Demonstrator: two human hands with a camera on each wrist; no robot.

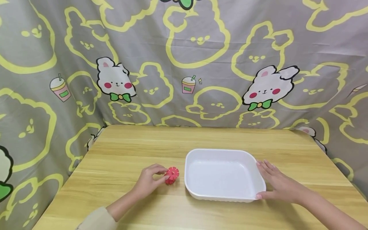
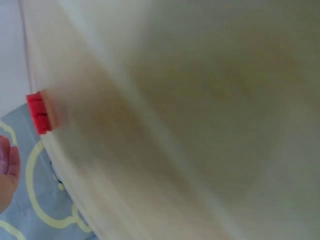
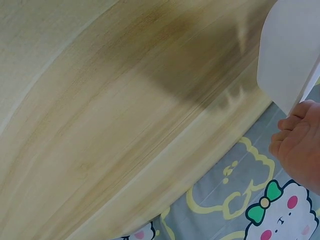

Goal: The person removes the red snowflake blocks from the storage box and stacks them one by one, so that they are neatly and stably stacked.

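With thumb and forefinger, my left hand (image 1: pixel 149 180) pinches the left edge of a red notched plastic disc piece (image 1: pixel 172 173) on the wooden table, left of a white tray. Two discs seem joined; the lower part is partly hidden. In the left wrist view the red piece (image 2: pixel 39 114) sits low by the table surface, and only a few left-hand fingers (image 2: pixel 7 167) show at the frame's edge. The white rectangular tray (image 1: pixel 221 197) has rounded corners and a bare inside. My right hand (image 1: pixel 277 183) holds its right side, fingers on the rim, thumb near the front corner.
The wood-grain table (image 1: pixel 138 143) reaches back to a grey curtain (image 1: pixel 155 51) printed with yellow outlines and white cartoon animals. More curtain hangs at the left and right sides of the table.
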